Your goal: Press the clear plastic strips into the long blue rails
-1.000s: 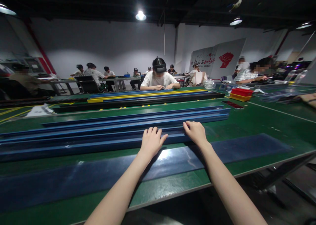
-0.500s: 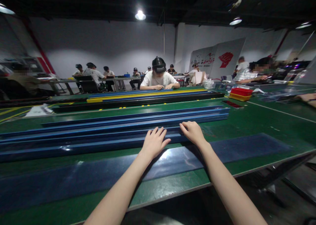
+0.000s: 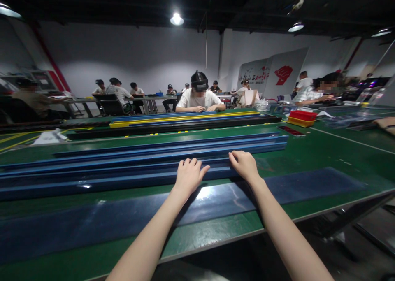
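A long blue channel-shaped strip [image 3: 123,181] lies across the green table [image 3: 324,153] in front of me. Over its right part, my left hand [image 3: 189,175] has its fingers curled across the far edge while the thumb points out to the right. My right hand [image 3: 244,165] is at the strip's right end, fingers bent over it and mostly hidden from view. Closer to me, a flat, shiny dark-blue strip [image 3: 108,217] runs beneath both forearms. Behind the gripped strip lie more blue strips [image 3: 271,144], side by side.
Black and yellow strips [image 3: 185,120] lie farther back, before a seated person [image 3: 200,100]. A red and yellow bin [image 3: 301,118] and a dark red flat object [image 3: 291,131] are at the right. White crumpled material [image 3: 51,137] sits at the left. Other people sit around.
My left hand has shifted slightly left, its fingers now more curled over the strip. My right hand has moved slightly right. The strips look still.
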`<action>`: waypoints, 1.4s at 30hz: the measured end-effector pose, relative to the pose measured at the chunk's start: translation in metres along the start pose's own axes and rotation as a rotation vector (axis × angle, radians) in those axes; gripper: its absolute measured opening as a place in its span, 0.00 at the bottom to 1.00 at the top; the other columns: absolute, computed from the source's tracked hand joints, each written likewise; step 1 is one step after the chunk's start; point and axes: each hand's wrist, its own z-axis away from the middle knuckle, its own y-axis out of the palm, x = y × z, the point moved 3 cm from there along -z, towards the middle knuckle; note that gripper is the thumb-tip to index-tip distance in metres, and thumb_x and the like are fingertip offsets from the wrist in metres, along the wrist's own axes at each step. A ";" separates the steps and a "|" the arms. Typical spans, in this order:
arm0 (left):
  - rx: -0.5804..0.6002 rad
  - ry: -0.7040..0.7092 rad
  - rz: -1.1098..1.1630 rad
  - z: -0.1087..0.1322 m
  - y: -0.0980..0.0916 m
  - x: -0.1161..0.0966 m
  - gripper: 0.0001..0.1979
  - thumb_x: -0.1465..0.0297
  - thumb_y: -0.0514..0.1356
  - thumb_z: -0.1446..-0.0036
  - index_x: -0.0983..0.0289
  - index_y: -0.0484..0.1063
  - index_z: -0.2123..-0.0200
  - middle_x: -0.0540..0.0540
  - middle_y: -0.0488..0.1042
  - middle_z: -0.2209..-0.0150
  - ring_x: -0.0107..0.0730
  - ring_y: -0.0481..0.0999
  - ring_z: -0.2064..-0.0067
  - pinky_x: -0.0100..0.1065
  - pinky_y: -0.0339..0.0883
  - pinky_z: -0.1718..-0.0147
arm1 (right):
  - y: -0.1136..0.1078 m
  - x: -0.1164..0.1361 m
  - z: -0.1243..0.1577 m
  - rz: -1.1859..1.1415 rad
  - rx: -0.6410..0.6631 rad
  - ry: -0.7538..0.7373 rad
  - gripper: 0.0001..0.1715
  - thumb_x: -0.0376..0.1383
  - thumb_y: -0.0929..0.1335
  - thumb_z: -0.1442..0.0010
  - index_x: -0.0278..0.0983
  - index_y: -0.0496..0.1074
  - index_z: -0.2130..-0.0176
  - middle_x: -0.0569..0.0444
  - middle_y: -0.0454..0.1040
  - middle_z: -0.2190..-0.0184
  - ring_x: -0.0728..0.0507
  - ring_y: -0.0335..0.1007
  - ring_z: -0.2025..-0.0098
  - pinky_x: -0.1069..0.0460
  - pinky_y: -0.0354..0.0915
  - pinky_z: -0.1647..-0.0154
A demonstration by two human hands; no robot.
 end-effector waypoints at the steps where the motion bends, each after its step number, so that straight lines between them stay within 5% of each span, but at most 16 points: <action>1: -0.004 -0.015 -0.006 0.000 -0.001 0.001 0.23 0.56 0.41 0.39 0.63 0.71 0.62 0.57 0.72 0.61 0.40 0.68 0.58 0.40 0.56 0.60 | -0.001 0.000 0.000 0.011 -0.002 0.009 0.21 0.39 0.56 0.39 0.37 0.70 0.75 0.51 0.75 0.74 0.47 0.67 0.71 0.53 0.49 0.69; 11: -0.074 0.029 -0.003 0.001 0.002 -0.002 0.21 0.58 0.43 0.39 0.64 0.71 0.63 0.58 0.72 0.61 0.39 0.68 0.57 0.41 0.55 0.56 | 0.000 0.006 0.001 -0.010 0.004 -0.057 0.22 0.40 0.57 0.39 0.37 0.69 0.77 0.52 0.72 0.78 0.48 0.64 0.74 0.53 0.48 0.70; 19: -0.083 0.185 0.031 0.004 0.012 -0.011 0.20 0.58 0.45 0.39 0.62 0.67 0.54 0.56 0.68 0.48 0.40 0.64 0.47 0.41 0.57 0.53 | 0.000 0.020 0.003 -0.139 0.029 -0.236 0.19 0.38 0.57 0.39 0.36 0.69 0.75 0.53 0.71 0.77 0.48 0.63 0.71 0.54 0.49 0.67; 27: -0.033 0.133 0.033 0.001 0.008 -0.006 0.21 0.57 0.43 0.39 0.61 0.68 0.54 0.55 0.70 0.50 0.40 0.66 0.49 0.40 0.58 0.56 | -0.003 0.011 0.001 -0.094 -0.007 -0.108 0.20 0.39 0.57 0.39 0.37 0.69 0.76 0.53 0.71 0.77 0.48 0.64 0.72 0.54 0.49 0.68; 33: -0.016 0.018 0.001 0.000 -0.002 0.000 0.23 0.57 0.41 0.39 0.62 0.71 0.63 0.57 0.73 0.62 0.39 0.68 0.58 0.39 0.56 0.60 | -0.004 0.001 0.002 -0.028 -0.057 0.054 0.21 0.40 0.56 0.39 0.38 0.70 0.74 0.51 0.74 0.75 0.47 0.66 0.72 0.54 0.49 0.70; 42: -0.043 -0.011 0.008 0.001 -0.001 0.002 0.23 0.57 0.41 0.39 0.63 0.71 0.63 0.59 0.72 0.61 0.40 0.67 0.57 0.40 0.55 0.60 | -0.002 0.001 0.002 0.057 -0.006 0.032 0.22 0.40 0.56 0.40 0.37 0.71 0.76 0.50 0.74 0.76 0.47 0.66 0.73 0.53 0.48 0.71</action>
